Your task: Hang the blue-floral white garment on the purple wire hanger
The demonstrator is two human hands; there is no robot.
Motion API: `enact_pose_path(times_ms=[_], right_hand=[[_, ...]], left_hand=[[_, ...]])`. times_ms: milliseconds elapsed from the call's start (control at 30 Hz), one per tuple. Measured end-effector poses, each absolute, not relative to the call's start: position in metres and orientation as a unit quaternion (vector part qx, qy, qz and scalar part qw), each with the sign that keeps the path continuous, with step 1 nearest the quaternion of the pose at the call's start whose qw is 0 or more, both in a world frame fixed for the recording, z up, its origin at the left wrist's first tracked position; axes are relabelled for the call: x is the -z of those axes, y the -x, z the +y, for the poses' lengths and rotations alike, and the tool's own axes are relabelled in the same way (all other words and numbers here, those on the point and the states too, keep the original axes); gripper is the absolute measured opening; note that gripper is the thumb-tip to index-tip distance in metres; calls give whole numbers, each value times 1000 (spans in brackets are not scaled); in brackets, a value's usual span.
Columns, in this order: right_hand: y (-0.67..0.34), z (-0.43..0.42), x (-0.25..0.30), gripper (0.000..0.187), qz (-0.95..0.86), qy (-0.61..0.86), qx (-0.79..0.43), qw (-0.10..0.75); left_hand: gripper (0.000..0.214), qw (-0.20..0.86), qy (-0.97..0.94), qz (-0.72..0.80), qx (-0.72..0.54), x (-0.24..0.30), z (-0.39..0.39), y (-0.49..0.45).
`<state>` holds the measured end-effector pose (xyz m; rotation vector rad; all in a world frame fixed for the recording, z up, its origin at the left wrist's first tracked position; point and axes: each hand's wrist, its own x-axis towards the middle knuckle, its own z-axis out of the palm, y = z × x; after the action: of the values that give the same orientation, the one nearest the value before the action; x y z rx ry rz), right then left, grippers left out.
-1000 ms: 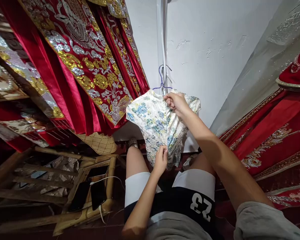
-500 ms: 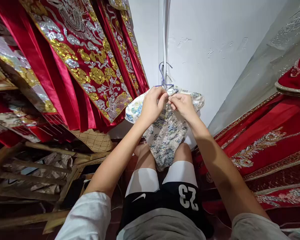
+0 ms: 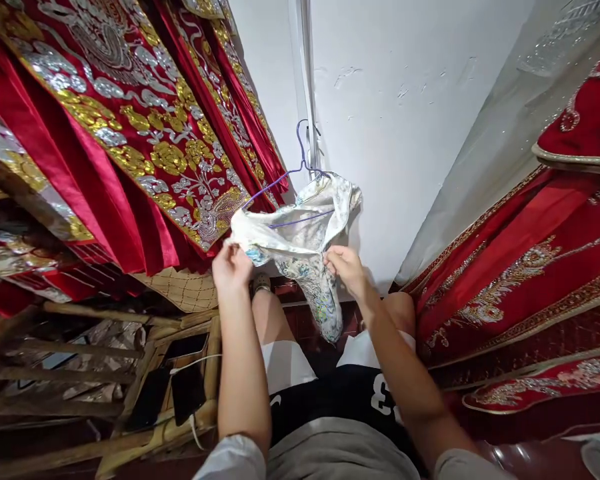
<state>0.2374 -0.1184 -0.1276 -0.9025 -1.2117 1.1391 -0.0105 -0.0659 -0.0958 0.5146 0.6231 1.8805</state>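
Note:
A small white garment with a blue and yellow flower print [image 3: 303, 230] hangs on a purple wire hanger [image 3: 300, 170] hooked at the white wall corner. My left hand [image 3: 231, 265] is closed on the garment's left shoulder edge, which has come off the hanger's left arm. My right hand [image 3: 345, 267] pinches the cloth lower down on the right. The garment's lower part [image 3: 325, 303] hangs between my hands over my knees.
Red robes with gold and silver embroidery [image 3: 145, 127] hang at the left, more red embroidered cloth [image 3: 520, 273] at the right. A bamboo stool [image 3: 180, 387] with two dark phones and a white cable stands at the lower left. A white pole [image 3: 306, 80] runs up the corner.
Both hands have dropped from the collar at the hanger's hook and moved apart. The garment's left shoulder has been pulled off the hanger, baring its purple wire.

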Motion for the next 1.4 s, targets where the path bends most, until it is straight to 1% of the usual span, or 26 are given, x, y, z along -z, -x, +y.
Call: enact_pose_path(times_ms=[100, 167, 267, 367, 433, 500, 567, 600, 633, 667, 700, 767, 867, 933, 1000, 1067, 1133, 1200, 1300, 1333, 1400], right_hand=[[-233, -138, 150, 23, -411, 372, -519, 651], [-237, -147, 163, 25, -369, 395, -526, 656], [-252, -154, 173, 26, -374, 452, -502, 636], [-268, -160, 173, 29, -393, 500, -457, 622], [-273, -164, 173, 31, -435, 524, -462, 568], [-274, -169, 174, 32, -504, 526, -504, 465], [-271, -172, 177, 30, -574, 511, -547, 332], [-267, -173, 179, 28, -595, 502, -558, 286], [-263, -172, 180, 29, -601, 497, -563, 275], [-257, -171, 181, 34, -598, 495, -563, 284], [-252, -169, 181, 42, -584, 493, -563, 313], [-242, -166, 181, 56, -537, 473, -578, 393], [-230, -166, 178, 68, -466, 399, -656, 439], [-226, -168, 175, 72, -411, 348, -700, 470], [-223, -168, 172, 73, -356, 323, -705, 522], [-220, -164, 168, 69, -311, 330, -674, 583], [-217, -157, 163, 65, -291, 356, -631, 624], [-215, -148, 158, 60, -304, 370, -618, 623], [-213, -139, 144, 44, -339, 354, -646, 585], [-214, -138, 138, 38, -352, 347, -662, 563], [-219, -139, 121, 32, -390, 342, -703, 488]], left_hand=[[36, 591, -66, 281, -753, 137, -93, -21], [36, 623, -37, 298, -722, 158, -105, -42], [28, 608, -98, 368, -697, 178, -115, -60], [17, 549, -247, 427, -675, 186, -121, -62], [15, 536, -305, 422, -664, 184, -126, -60], [21, 568, -315, 384, -657, 176, -131, -59], [27, 617, -309, 325, -646, 163, -138, -61], [29, 636, -308, 295, -643, 157, -143, -64], [30, 648, -308, 269, -642, 151, -147, -69], [30, 657, -312, 249, -640, 146, -151, -75], [30, 665, -318, 235, -634, 142, -156, -82], [30, 674, -342, 222, -616, 139, -165, -96], [31, 649, -410, 218, -602, 141, -176, -112], [30, 602, -481, 229, -594, 141, -181, -115], [28, 557, -552, 239, -572, 139, -187, -114], [27, 525, -591, 244, -561, 134, -193, -112], [28, 500, -609, 244, -565, 127, -199, -110], [25, 468, -636, 252, -559, 118, -202, -106], [18, 415, -668, 270, -555, 103, -192, -94], [19, 405, -664, 275, -565, 99, -185, -89], [29, 411, -646, 283, -578, 92, -167, -78]])
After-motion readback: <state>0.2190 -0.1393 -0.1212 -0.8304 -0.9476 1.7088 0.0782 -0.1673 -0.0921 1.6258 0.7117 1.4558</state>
